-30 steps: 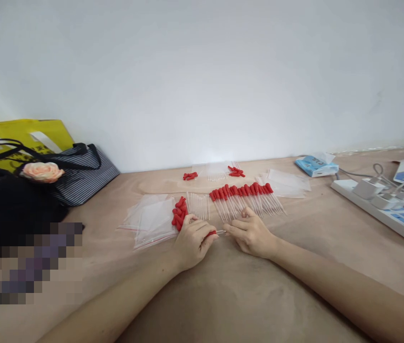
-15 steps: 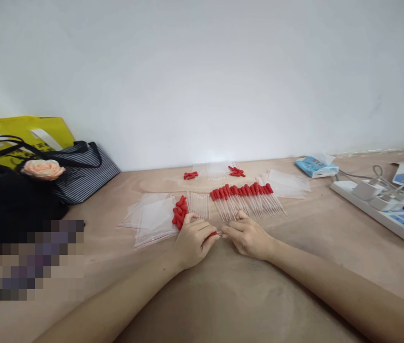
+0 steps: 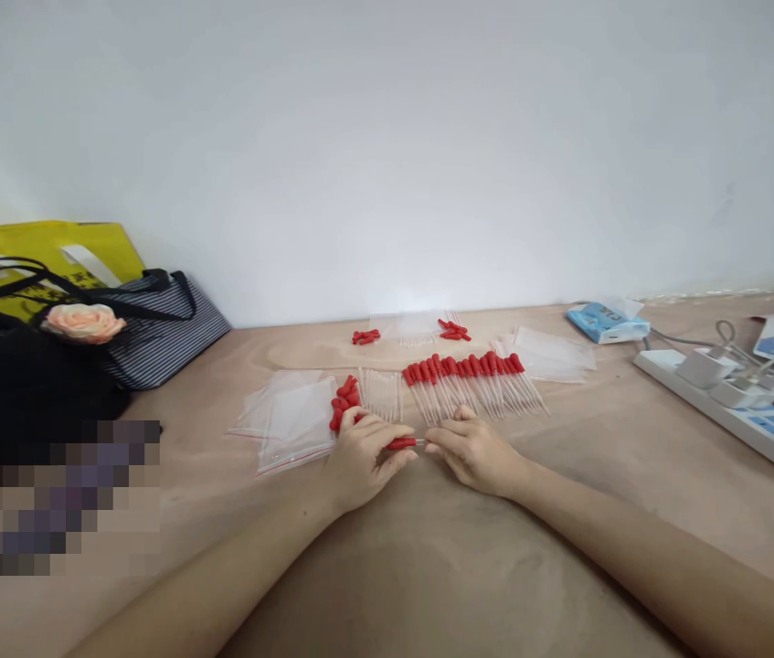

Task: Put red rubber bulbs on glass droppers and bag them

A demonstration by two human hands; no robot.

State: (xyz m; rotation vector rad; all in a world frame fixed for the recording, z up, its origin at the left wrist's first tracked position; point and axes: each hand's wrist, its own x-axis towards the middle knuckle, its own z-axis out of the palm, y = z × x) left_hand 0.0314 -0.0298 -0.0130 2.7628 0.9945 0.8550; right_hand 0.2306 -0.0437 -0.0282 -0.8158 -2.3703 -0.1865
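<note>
My right hand (image 3: 477, 454) pinches the clear thin tube of a dropper, which points left. On the tube's left end sits the dropper's red rubber bulb (image 3: 401, 443). Around that bulb, my left hand (image 3: 367, 460) has its thumb and fingers parted, so most of the bulb shows. Just behind my left hand lies a pile of loose red bulbs (image 3: 345, 402), partly hidden by it. Bare clear tubes (image 3: 381, 395) lie in a row beside the pile. Farther right is a row of droppers with red bulbs fitted (image 3: 465, 370), their tips toward me.
Clear zip bags (image 3: 297, 416) lie left, more bags (image 3: 547, 355) at back right. Two small heaps of red bulbs (image 3: 455, 330) flank tubes on a bag near the wall. A power strip (image 3: 729, 407) and tissue pack (image 3: 606, 322) are right; a striped bag (image 3: 160, 329) stands left.
My left thumb and fingers have spread apart, uncovering the red bulb between them. My right hand keeps its pinch on the tube, nearly in place.
</note>
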